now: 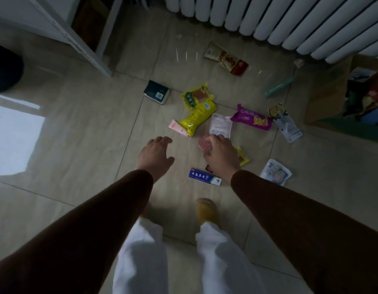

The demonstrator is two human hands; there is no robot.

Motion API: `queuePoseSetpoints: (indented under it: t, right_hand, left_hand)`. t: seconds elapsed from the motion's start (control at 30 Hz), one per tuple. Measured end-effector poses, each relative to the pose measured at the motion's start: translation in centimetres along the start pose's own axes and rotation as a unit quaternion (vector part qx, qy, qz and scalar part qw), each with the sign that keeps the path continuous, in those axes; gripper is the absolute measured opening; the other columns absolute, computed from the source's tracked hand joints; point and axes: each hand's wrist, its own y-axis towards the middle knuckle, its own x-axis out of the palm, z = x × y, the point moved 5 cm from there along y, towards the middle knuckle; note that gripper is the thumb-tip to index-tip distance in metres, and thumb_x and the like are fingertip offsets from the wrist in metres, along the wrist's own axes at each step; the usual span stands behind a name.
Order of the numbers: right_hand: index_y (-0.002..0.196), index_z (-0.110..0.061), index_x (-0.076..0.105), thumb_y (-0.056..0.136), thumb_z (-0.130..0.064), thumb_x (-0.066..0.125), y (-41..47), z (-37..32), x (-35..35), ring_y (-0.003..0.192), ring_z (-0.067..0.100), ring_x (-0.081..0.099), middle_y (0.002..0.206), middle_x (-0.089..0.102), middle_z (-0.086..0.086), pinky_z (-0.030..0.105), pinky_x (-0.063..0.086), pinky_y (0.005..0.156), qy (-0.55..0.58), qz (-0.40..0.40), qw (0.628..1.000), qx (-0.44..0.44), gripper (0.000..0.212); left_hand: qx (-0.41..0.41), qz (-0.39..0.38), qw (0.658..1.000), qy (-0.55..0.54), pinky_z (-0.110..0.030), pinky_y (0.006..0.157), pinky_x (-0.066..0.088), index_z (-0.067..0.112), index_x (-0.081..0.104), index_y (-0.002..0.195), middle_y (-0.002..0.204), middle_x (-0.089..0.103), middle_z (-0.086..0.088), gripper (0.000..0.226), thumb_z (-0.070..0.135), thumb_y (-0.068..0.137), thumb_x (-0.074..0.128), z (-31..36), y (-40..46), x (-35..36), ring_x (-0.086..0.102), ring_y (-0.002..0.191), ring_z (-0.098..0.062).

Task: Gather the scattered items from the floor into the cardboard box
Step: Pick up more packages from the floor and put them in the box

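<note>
Item: small red packet [205, 143], pinched in my right hand [221, 154]; left hand [156, 153] spread, empty. Risk: loose pinch, packet drops short of cardboard box [323, 98].

1. A white radiator [279, 20] with vertical ribs runs along the top right, above the tiled floor [82, 132].
2. A white metal shelf frame [73, 37] stands at the upper left, with a dark opening behind its uprights.
3. A dark rounded object [5, 68] sits at the left edge; what it is cannot be told.
4. A bright patch of light [14, 141] reflects on the tiles at left.
</note>
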Motion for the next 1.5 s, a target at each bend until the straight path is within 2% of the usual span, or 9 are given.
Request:
queuePoseSetpoints:
  t: [0.2, 0.5, 0.8, 1.03, 1.13, 1.2, 1.27, 1.37, 1.5]
  right_hand:
    - [0.127, -0.011, 0.056, 0.092, -0.02, 0.063, 4.3, -6.3, 1.8, 0.114, 0.031, 0.053, 0.122, 0.059, 0.012, 0.044, 0.045, 0.097, 0.067, 0.006, 0.996, 0.059, 0.036]
    - [0.132, -0.011, 0.055, 0.09, -0.019, 0.066, 10.2, -11.2, 4.4, 0.124, 0.03, 0.052, 0.13, 0.056, 0.014, 0.04, 0.043, 0.1, 0.161, 0.038, 0.971, 0.174, 0.044]
    - [0.127, -0.012, 0.058, 0.091, -0.023, 0.068, 18.1, -6.1, 6.3, 0.117, 0.035, 0.06, 0.125, 0.062, 0.014, 0.043, 0.05, 0.091, 0.204, 0.039, 0.938, 0.279, 0.039]
    - [0.123, -0.007, 0.058, 0.089, -0.024, 0.068, 22.9, -0.8, 10.0, 0.113, 0.033, 0.064, 0.122, 0.065, 0.016, 0.037, 0.047, 0.085, 0.236, 0.045, 0.894, 0.378, 0.039]
    - [0.13, -0.002, 0.052, 0.095, -0.027, 0.065, 24.7, 1.5, 12.6, 0.117, 0.035, 0.061, 0.128, 0.062, 0.019, 0.032, 0.037, 0.078, 0.24, 0.046, 0.872, 0.424, 0.045]
    - [0.139, 0.001, 0.044, 0.099, -0.032, 0.062, 25.9, 3.3, 14.2, 0.124, 0.037, 0.057, 0.136, 0.057, 0.021, 0.033, 0.037, 0.082, 0.245, 0.057, 0.854, 0.454, 0.055]
    - [0.144, 0.002, 0.038, 0.1, -0.039, 0.06, 27.6, 5.1, 16.5, 0.127, 0.04, 0.055, 0.142, 0.052, 0.024, 0.041, 0.044, 0.096, 0.26, 0.07, 0.84, 0.471, 0.065]
    - [0.15, -0.002, 0.032, 0.098, -0.047, 0.062, 29.8, 7.2, 19.5, 0.13, 0.04, 0.052, 0.145, 0.048, 0.023, 0.047, 0.044, 0.105, 0.295, 0.084, 0.813, 0.495, 0.075]
    - [0.147, -0.014, 0.041, 0.077, -0.056, 0.075, 32.7, 8.2, 22.0, 0.132, 0.034, 0.053, 0.144, 0.054, 0.012, 0.046, 0.043, 0.11, 0.357, 0.129, 0.793, 0.476, 0.089]
  left_hand:
    - [0.051, -0.032, 0.998, 0.025, -0.037, 0.092, 0.05, 0.024, 0.048, 0.141, 0.135, 0.057, 0.0, 0.057, 0.031, 0.088, 0.068, -5.8, 5.0, -4.5, 0.055, 0.119, -0.02]
    - [0.13, -0.085, 0.982, 0.108, -0.037, 0.096, 0.046, 0.021, 0.047, 0.14, 0.136, 0.055, 0.0, 0.055, 0.026, 0.088, 0.066, -12.0, 15.1, -9.8, 0.052, 0.122, -0.021]
    - [0.159, -0.133, 0.966, 0.153, -0.037, 0.101, 0.043, 0.02, 0.045, 0.142, 0.139, 0.053, -0.002, 0.056, 0.027, 0.09, 0.065, -11.0, 26.6, -7.7, 0.049, 0.125, -0.022]
    - [0.199, -0.167, 0.941, 0.216, -0.037, 0.11, 0.038, 0.02, 0.036, 0.151, 0.153, 0.041, -0.004, 0.066, 0.026, 0.092, 0.063, -10.7, 35.6, -4.0, 0.04, 0.137, -0.022]
    - [0.209, -0.184, 0.931, 0.235, -0.038, 0.107, 0.04, 0.018, 0.035, 0.151, 0.152, 0.04, -0.007, 0.07, 0.023, 0.088, 0.066, -10.9, 39.9, -1.8, 0.042, 0.135, -0.025]
    - [0.227, -0.189, 0.921, 0.253, -0.04, 0.1, 0.044, 0.015, 0.038, 0.148, 0.143, 0.047, -0.01, 0.069, 0.021, 0.086, 0.068, -11.1, 42.8, 0.0, 0.046, 0.126, -0.027]
    - [0.244, -0.189, 0.908, 0.282, -0.042, 0.093, 0.047, 0.013, 0.039, 0.145, 0.136, 0.05, -0.012, 0.068, 0.024, 0.085, 0.069, -11.6, 45.6, 2.0, 0.049, 0.12, -0.029]
    - [0.261, -0.2, 0.885, 0.331, -0.043, 0.09, 0.048, 0.013, 0.034, 0.147, 0.136, 0.049, -0.012, 0.077, 0.03, 0.082, 0.072, -13.0, 49.2, 5.7, 0.05, 0.118, -0.031]
    - [0.26, -0.206, 0.861, 0.386, -0.041, 0.091, 0.049, 0.015, 0.034, 0.148, 0.139, 0.05, -0.01, 0.086, 0.038, 0.078, 0.077, -15.5, 52.1, 9.6, 0.054, 0.117, -0.031]
